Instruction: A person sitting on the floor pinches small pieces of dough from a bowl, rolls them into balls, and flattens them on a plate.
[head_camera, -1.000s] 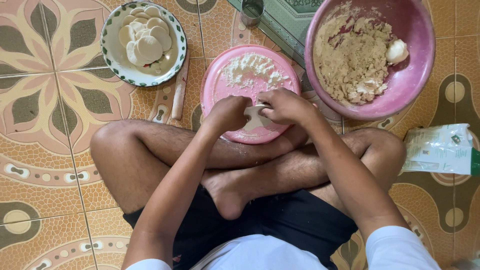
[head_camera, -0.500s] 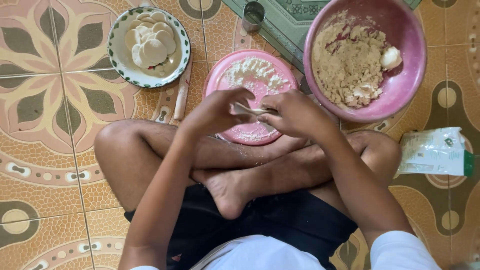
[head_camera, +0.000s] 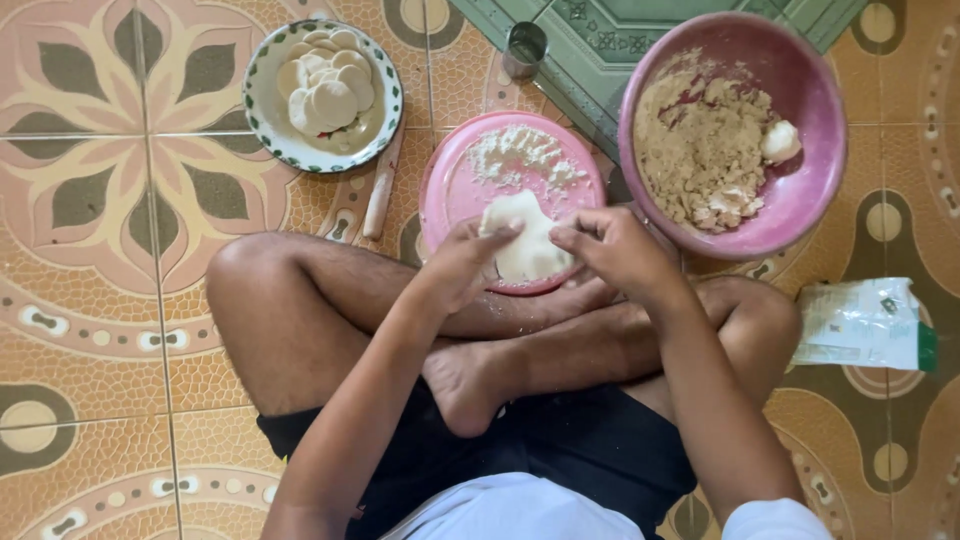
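Dough disc (head_camera: 525, 245) on plate (head_camera: 450, 190); bowl (head_camera: 830, 120) right; dish (head_camera: 262, 120) left.

I see one package | white plastic bag (head_camera: 862, 324), green edge, crumpled | lies flat on tiled floor (head_camera: 120, 330), by my right knee

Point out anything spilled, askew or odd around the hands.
Nothing stands out. Both hands, left and right, hold a dough sheet over the pink plate; its flour stays on the plate.
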